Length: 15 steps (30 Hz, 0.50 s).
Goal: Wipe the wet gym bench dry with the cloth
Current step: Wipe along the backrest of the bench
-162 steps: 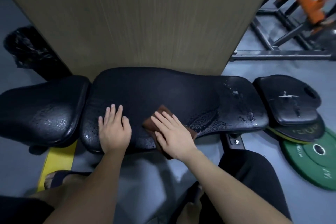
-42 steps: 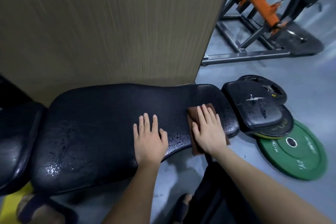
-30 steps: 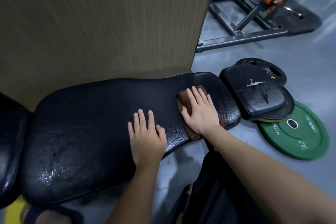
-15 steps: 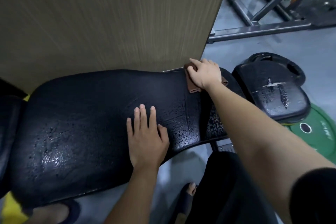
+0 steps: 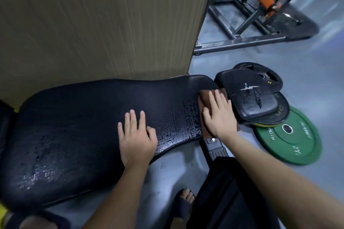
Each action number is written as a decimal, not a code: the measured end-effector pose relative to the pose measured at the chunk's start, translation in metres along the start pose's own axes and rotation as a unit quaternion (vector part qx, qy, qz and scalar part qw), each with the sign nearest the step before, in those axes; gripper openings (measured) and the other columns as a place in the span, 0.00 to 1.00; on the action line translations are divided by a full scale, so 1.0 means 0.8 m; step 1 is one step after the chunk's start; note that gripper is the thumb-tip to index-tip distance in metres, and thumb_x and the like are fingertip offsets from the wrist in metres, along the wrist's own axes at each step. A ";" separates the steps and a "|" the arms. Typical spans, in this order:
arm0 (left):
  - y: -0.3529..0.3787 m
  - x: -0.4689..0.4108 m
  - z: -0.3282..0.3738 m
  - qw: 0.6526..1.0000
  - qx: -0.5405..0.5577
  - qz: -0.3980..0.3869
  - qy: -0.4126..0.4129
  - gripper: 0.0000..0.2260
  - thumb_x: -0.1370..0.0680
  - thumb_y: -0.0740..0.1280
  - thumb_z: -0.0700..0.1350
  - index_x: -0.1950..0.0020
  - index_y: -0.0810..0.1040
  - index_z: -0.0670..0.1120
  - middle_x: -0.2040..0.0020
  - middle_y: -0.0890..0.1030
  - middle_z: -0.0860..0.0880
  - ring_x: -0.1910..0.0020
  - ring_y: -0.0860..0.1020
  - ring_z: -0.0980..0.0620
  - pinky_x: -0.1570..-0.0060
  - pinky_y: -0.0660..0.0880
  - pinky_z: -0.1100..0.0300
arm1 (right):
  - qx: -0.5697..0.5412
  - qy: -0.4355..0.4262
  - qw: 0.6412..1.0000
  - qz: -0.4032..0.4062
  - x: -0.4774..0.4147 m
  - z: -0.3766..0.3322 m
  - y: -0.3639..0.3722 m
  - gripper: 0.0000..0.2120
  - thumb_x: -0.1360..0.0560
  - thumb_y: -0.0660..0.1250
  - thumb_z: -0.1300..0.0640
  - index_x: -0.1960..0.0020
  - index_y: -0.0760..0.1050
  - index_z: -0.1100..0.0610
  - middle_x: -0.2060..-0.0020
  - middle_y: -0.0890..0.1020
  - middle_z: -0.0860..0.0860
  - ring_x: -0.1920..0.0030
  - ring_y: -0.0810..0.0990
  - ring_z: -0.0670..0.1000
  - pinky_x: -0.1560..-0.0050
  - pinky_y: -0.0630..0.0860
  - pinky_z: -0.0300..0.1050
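The black padded gym bench (image 5: pixel 78 128) runs left to right in front of me, with water droplets glistening on its right part and lower left. My right hand (image 5: pixel 219 115) lies flat on a brown cloth (image 5: pixel 202 98) and presses it onto the bench's right end, near the front edge. Most of the cloth is hidden under the palm. My left hand (image 5: pixel 136 137) rests palm down on the bench's front edge, fingers spread, holding nothing.
A wood-grain panel (image 5: pixel 104 22) stands right behind the bench. Beside the bench's right end lie a torn black pad (image 5: pixel 249 98) on stacked weight plates and a green plate (image 5: pixel 290 135). A steel rack (image 5: pixel 247 15) with orange parts stands behind. My sandalled foot (image 5: pixel 183 202) is below.
My right hand has drawn the cloth from the bench's far right corner by the panel back toward the front edge. My left hand has stayed in place.
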State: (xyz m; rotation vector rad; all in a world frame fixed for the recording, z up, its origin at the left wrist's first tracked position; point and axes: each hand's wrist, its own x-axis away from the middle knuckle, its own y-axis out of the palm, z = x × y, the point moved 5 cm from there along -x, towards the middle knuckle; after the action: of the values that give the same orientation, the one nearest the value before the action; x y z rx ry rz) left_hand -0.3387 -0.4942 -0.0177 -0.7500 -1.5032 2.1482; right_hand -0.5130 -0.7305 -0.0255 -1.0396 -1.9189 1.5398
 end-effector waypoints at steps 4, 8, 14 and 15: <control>0.001 0.000 -0.001 1.000 -0.009 -0.006 0.002 0.27 0.22 0.53 0.49 0.24 0.72 0.43 0.24 0.69 0.37 0.22 0.66 0.40 0.24 0.59 0.39 | 0.008 -0.116 0.993 0.013 0.060 -0.064 0.013 0.31 0.20 0.55 0.46 0.19 0.61 0.56 0.20 0.62 0.55 0.20 0.61 0.58 0.21 0.57 0.60; 0.002 0.000 -0.002 1.000 -0.017 0.003 0.004 0.26 0.21 0.54 0.48 0.24 0.72 0.43 0.24 0.70 0.37 0.23 0.66 0.40 0.24 0.60 0.39 | -0.002 -0.250 0.968 -0.024 0.049 -0.110 0.021 0.31 0.20 0.57 0.47 0.19 0.59 0.53 0.19 0.60 0.52 0.19 0.57 0.54 0.19 0.52 0.56; 0.007 0.000 -0.005 1.000 -0.018 -0.020 -0.008 0.27 0.20 0.52 0.50 0.22 0.68 0.46 0.21 0.66 0.41 0.20 0.61 0.44 0.22 0.57 0.42 | -0.069 -0.197 0.977 -0.046 -0.036 -0.146 0.037 0.29 0.20 0.56 0.46 0.20 0.62 0.48 0.19 0.62 0.47 0.19 0.57 0.50 0.18 0.50 0.54; 0.007 -0.001 -0.006 0.999 -0.018 -0.027 -0.011 0.28 0.20 0.51 0.51 0.21 0.67 0.47 0.20 0.65 0.42 0.19 0.60 0.45 0.21 0.55 0.43 | -0.071 -0.174 0.981 -0.041 -0.051 -0.148 0.039 0.29 0.20 0.56 0.46 0.20 0.62 0.48 0.20 0.63 0.48 0.19 0.57 0.50 0.18 0.50 0.54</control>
State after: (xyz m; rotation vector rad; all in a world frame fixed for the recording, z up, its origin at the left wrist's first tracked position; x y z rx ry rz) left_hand -0.3357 -0.4932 -0.0243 -0.6920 -1.5592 2.1001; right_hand -0.3908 -0.6884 -0.0202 -0.7732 -2.3044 1.6439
